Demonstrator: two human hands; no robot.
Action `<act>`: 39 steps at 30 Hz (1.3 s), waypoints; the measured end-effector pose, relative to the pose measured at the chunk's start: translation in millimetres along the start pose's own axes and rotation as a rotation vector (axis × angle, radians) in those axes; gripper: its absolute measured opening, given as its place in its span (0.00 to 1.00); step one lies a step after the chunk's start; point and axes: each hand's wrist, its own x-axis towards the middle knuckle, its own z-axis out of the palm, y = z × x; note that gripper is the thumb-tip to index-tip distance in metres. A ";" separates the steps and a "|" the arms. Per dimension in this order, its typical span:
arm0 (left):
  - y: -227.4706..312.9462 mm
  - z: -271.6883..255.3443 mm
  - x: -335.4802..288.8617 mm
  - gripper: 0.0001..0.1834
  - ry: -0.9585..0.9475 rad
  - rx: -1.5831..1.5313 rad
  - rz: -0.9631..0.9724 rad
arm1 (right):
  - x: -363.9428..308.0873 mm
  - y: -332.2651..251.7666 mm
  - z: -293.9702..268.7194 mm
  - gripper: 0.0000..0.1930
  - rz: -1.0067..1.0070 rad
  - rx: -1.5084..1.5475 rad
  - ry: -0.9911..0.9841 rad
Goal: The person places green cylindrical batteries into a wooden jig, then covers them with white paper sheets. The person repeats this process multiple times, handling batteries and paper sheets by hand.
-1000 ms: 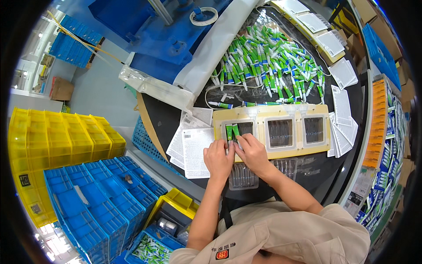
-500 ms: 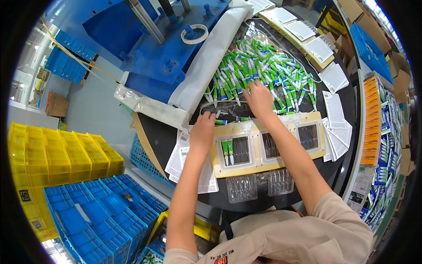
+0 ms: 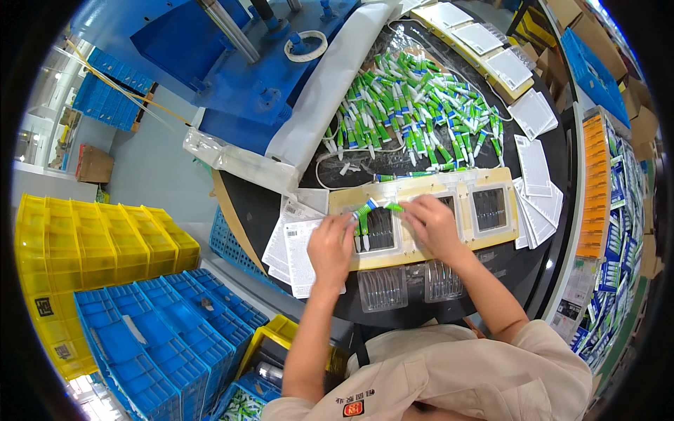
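Observation:
My left hand (image 3: 331, 249) pinches a small green tube with a blue-and-white end (image 3: 365, 209) over the left window of a yellow frame (image 3: 418, 259). My right hand (image 3: 435, 226) closes on another green tube (image 3: 394, 207), partly covered by the fingers, between the left and middle windows. Clear ribbed blister trays sit in the frame's three windows. Two tubes stand side by side at the left of the left window, partly behind the held tube. Beyond the frame lies a heap of green-and-white tubes (image 3: 421, 105); a few lie along its far edge.
Blue press machinery (image 3: 246, 91) stands at the far left. Printed cards lie left (image 3: 302, 256) and right (image 3: 537, 168) of the frame. Two clear blister trays (image 3: 382, 289) rest on the near side. Blue crates (image 3: 154, 337) and yellow crates (image 3: 98, 259) are stacked at the left.
Both hands have come back from the heap side to above the frame, each now with a tube. The frame has shifted slightly left and away from me.

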 end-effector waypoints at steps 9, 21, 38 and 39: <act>17.8 27.9 -39.5 0.16 0.020 0.183 0.316 | -33.1 -12.1 44.2 0.14 -0.232 -0.152 0.092; 7.1 26.6 -47.7 0.18 -0.098 0.103 0.263 | -35.7 -29.9 45.1 0.25 -0.105 -0.215 -0.109; 6.9 25.3 -56.5 0.33 -0.371 0.249 0.318 | 166.8 89.3 70.3 0.10 0.293 -0.413 -0.184; 5.8 24.9 -57.5 0.33 -0.396 0.254 0.307 | 156.3 82.0 52.3 0.10 0.272 -0.378 -0.225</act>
